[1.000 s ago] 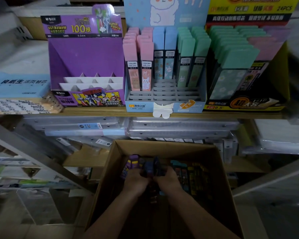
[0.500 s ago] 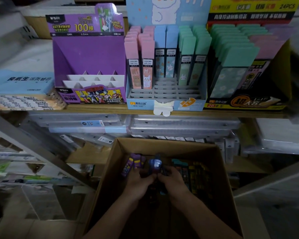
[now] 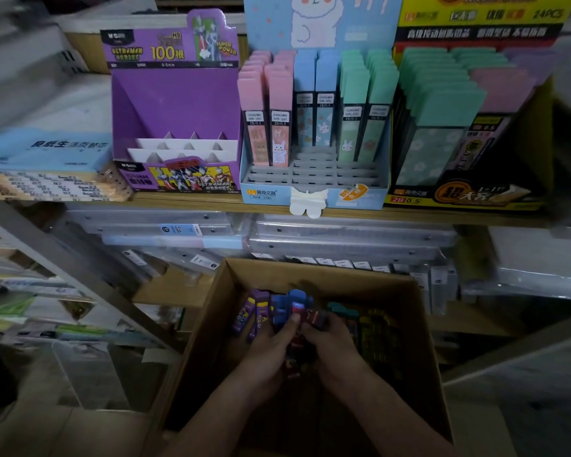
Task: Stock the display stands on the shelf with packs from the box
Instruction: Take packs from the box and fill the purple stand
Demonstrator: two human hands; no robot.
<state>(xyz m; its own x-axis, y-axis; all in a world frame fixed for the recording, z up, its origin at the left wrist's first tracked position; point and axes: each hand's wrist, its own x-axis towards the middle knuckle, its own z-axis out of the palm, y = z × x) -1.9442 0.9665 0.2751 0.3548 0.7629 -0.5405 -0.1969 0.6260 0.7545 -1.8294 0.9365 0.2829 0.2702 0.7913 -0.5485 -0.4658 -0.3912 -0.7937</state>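
Observation:
An open cardboard box (image 3: 422, 328) sits below the shelf with purple, blue and dark packs (image 3: 257, 311) standing inside. My left hand (image 3: 267, 347) and my right hand (image 3: 330, 344) are both in the box and together grip a bunch of blue and dark packs (image 3: 295, 306). On the shelf above stands a purple display stand (image 3: 175, 103) whose white slots hold nothing. Beside it a light blue stand (image 3: 314, 189) carries pink, blue and green packs in its back rows, its front rows bare.
A yellow and black stand (image 3: 462, 192) full of green and pink packs is at the right. Flat blue packets (image 3: 47, 150) lie left of the purple stand. Clear plastic folders (image 3: 343, 239) fill the level under the wooden shelf (image 3: 185, 202). A metal rail (image 3: 63, 255) slants at left.
Both hands have lifted the bunch of packs a little higher inside the box and drawn closer around it. The view has tilted slightly down.

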